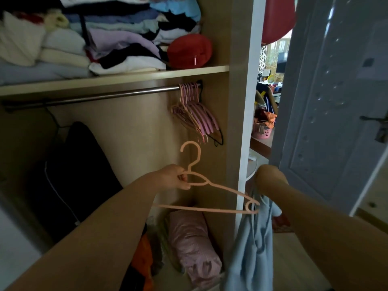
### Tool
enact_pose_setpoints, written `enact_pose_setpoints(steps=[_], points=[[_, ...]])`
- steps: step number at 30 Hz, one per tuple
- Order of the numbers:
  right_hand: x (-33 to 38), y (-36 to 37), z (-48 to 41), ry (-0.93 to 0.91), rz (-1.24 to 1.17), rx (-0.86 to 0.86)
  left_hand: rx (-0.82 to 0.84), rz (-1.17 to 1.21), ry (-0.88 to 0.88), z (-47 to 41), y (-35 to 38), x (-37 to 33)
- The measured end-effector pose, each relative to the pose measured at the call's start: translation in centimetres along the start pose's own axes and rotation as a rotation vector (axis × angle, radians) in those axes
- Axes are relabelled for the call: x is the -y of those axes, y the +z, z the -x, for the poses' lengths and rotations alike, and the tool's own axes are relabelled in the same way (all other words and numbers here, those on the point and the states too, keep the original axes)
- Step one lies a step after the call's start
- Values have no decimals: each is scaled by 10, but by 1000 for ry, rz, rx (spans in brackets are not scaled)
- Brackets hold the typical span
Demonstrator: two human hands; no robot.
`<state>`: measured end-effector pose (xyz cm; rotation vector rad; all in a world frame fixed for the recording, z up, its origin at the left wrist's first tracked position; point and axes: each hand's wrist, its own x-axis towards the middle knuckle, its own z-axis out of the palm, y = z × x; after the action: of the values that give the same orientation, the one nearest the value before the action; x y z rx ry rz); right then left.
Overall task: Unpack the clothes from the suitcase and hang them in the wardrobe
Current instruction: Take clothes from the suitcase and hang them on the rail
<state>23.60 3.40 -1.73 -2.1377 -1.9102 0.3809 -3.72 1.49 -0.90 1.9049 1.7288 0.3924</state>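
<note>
My left hand (175,177) grips a peach plastic hanger (212,186) near its neck, hook up, in front of the open wardrobe. My right hand (269,179) holds a light blue strappy garment (249,255) at the hanger's right end; a thin strap lies over that tip and the cloth hangs down. The fingers of my right hand are hidden behind the wrist. Above runs the metal rail (100,96), bare along most of its length.
Several pink hangers (196,110) bunch at the rail's right end. A dark garment (71,181) hangs at the left. Folded clothes and a red hat (190,51) fill the shelf above. A pink bundle (193,246) lies on the wardrobe floor. A grey door (336,101) stands open at the right.
</note>
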Motion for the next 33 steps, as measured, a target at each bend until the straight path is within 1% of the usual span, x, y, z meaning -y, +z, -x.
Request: enact_pose_setpoints(steps=[2, 4, 6, 9, 11, 14, 16, 18, 19, 20, 21, 22, 23, 24, 25, 28, 29, 30, 31, 33], points=[[-1, -3, -3, 18, -52, -63, -73, 4, 16, -5, 2, -2], [-2, -6, -2, -11, -107, -120, -152, 67, 26, -9, 7, -6], [-4, -7, -1, -56, -147, -190, -175, 102, 36, -12, 14, -14], [-2, -12, 3, -124, -138, -254, -185, 94, 86, -15, 26, -31], [7, -14, 6, -195, -106, -263, -192, 85, 114, -17, 37, -45], [32, -15, 12, -372, -110, -243, -206, 155, 148, -21, 55, -61], [46, -21, 19, -476, -73, -321, -231, 264, 198, -21, 58, -68], [50, -30, 20, -542, 94, -403, -270, 351, 237, -19, 53, -73], [49, -34, 18, -539, 191, -389, -282, 373, 240, -18, 48, -74], [47, -37, 16, -533, 249, -338, -288, 376, 230, -16, 42, -74], [46, -39, 16, -524, 246, -267, -296, 361, 226, -17, 38, -72], [45, -38, 14, -518, 193, -197, -311, 334, 220, -18, 35, -70], [45, -35, 12, -510, 130, -148, -326, 311, 213, -18, 32, -68], [46, -31, 12, -511, 87, -141, -347, 291, 205, -17, 29, -67], [45, -28, 12, -507, 71, -159, -406, 254, 204, -17, 29, -68], [49, -23, 12, -459, 16, -248, -776, 15, 133, -7, 21, -63], [51, -24, 13, -441, -10, -277, -869, -12, 156, -2, 17, -61], [55, -25, 13, -427, -36, -300, -868, 18, 184, 3, 13, -59], [59, -26, 15, -419, -63, -312, -777, 93, 208, 5, 12, -56], [68, -30, 18, -414, -112, -312, -457, 179, 189, 6, 16, -50]])
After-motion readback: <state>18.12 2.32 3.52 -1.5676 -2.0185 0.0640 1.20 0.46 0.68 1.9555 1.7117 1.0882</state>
